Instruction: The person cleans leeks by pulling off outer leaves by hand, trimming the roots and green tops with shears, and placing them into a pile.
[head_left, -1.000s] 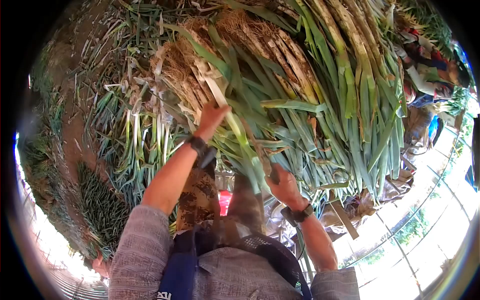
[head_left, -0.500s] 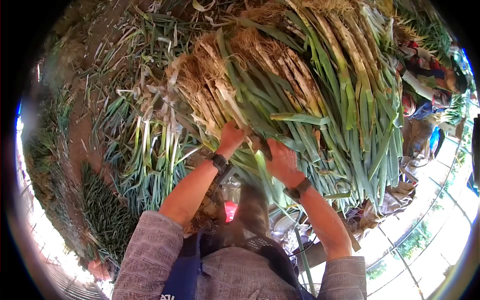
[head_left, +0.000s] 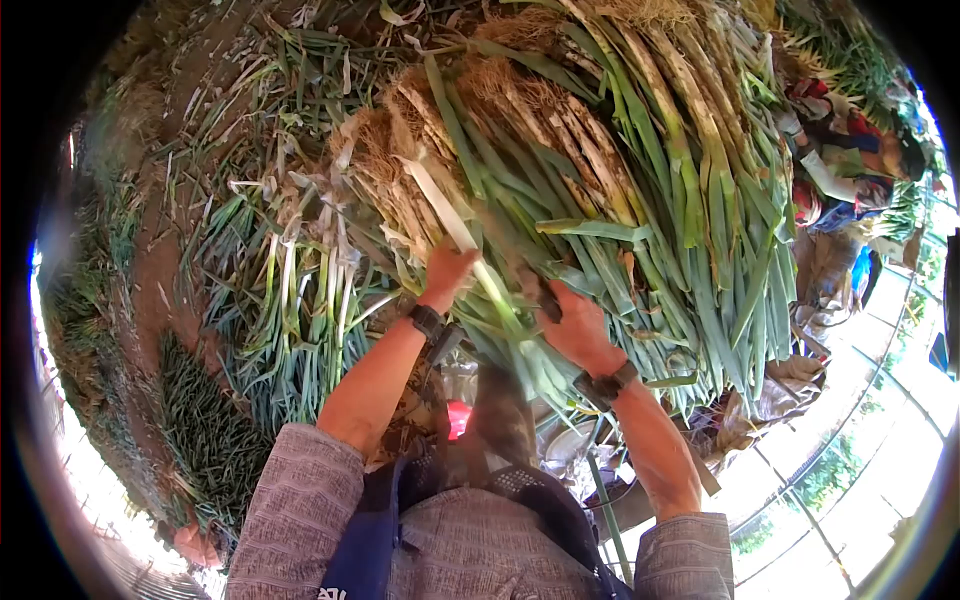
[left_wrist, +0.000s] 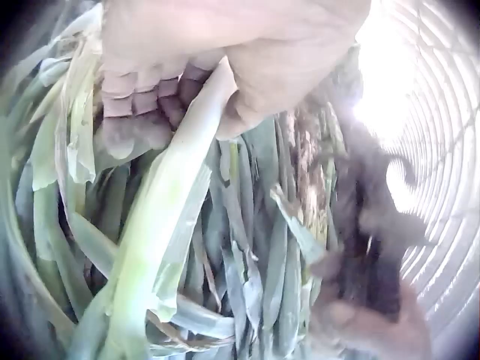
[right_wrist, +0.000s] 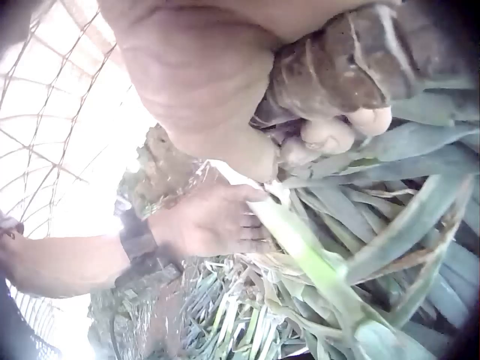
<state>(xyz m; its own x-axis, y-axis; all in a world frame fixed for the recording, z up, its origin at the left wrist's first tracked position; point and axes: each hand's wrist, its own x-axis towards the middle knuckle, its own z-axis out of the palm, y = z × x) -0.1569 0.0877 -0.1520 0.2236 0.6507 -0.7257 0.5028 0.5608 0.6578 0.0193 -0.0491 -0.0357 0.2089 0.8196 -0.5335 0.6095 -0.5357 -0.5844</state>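
In the head view my left hand (head_left: 449, 272) grips a green onion (head_left: 440, 205) by its pale stem, which slants across the pile. The left wrist view shows fingers and thumb curled round that white stem, green leaves hanging below. My right hand (head_left: 583, 335) is just to the right, beside the leafy part. It holds a tool by a brown, wrapped handle (right_wrist: 330, 67), seen close in the right wrist view. The tool's working end is blurred, and I cannot tell its kind. Rooted, soil-stained green onions (head_left: 600, 150) lie under and beyond both hands.
Trimmed-looking green onions with white stems (head_left: 325, 290) lie to the left, among scattered leaf scraps (head_left: 230, 110) on brown ground. Another person (head_left: 850, 170) is at the far right. A lattice-framed wall (head_left: 840, 500) stands at the lower right.
My right hand rose along the green onion to beside the left hand, then shifted slightly down and right. The left hand keeps its grip, now a little lower and further right in view.
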